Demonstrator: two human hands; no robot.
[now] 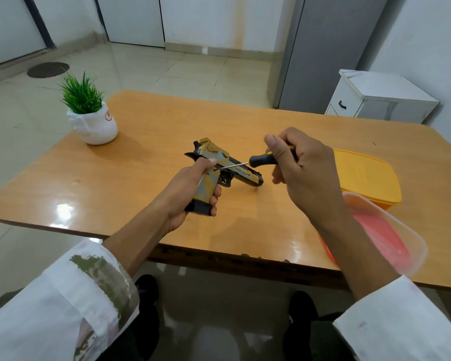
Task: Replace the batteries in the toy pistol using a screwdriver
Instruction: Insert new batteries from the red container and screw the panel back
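Head view: my left hand (190,194) grips the toy pistol (219,170) by its handle just above the table (146,142), while my right hand (300,168) pinches the screwdriver (261,160), tip at the grip near my thumb. If the tip isn't seated — I can't tell — it may skid off and jab my thumb, or strip the screw.

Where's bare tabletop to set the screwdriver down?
Bare table: the wide left part between the potted plant, the left hand and the near edge; also the far strip beyond the toy pistol. Crowded: right side, yellow container and pink tub beside the right hand holding the screwdriver.
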